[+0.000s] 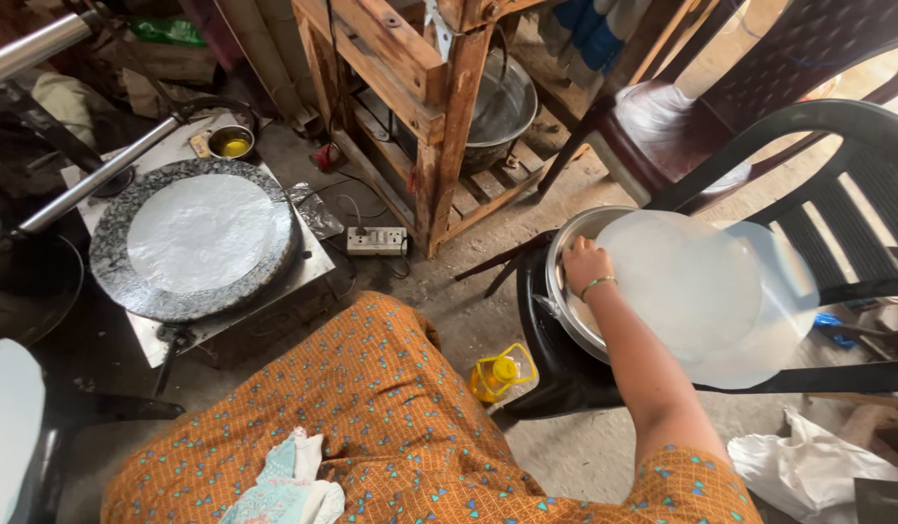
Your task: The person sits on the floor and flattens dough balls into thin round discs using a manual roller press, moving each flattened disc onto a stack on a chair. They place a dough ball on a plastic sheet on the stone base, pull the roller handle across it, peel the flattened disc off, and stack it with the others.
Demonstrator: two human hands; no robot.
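Orange patterned cloth covered the lap nearest the camera, a small pale rag lying on it. Beyond it, the right hand pinched the near edge of a thin, translucent white sheet, which lay over a steel pan on a black plastic chair. That sheet looked light, floppy and easily torn, so it probably wanted a gentle grip at the rim, with support underneath. The left hand was out of view. A yellow bottle stood on the floor just beside the chair. Well apart, another white sheet lay on a round stone slab, a small bowl of oil behind it.
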